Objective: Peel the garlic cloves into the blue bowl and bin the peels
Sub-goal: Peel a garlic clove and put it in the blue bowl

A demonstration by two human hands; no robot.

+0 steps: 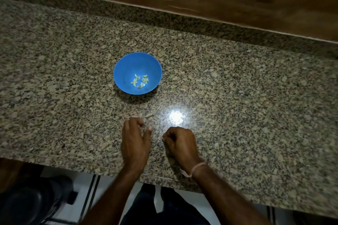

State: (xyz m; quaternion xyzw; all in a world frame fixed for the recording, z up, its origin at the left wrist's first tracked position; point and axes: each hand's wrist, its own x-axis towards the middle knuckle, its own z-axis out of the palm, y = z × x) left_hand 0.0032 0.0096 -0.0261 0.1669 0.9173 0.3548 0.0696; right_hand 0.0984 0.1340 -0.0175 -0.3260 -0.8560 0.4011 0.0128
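Peels are what your coming move turns on: a few pale garlic peels (149,115) lie on the granite counter (237,97) just off your left hand (135,140), at about 12 to 1 o'clock from its fingertips. The clearest scrap lies with its long axis roughly 9 to 3. They are thin, papery and nearly the colour of the stone, so they are easy to miss.

Your left hand is plainly the nearer one. Its fingers are bent down at the scraps, but blur hides whether it pinches any. Your right hand (180,142) sits just beside it at 3 o'clock, curled into a loose fist; I cannot tell if it holds anything.

At 12 o'clock from both hands, and apart from them, is the blue bowl (117,71), upright, with a small cluster of peeled cloves (140,80), yellowish and bare, at its bottom. I judge peeling done and binning left; no bin is in view.
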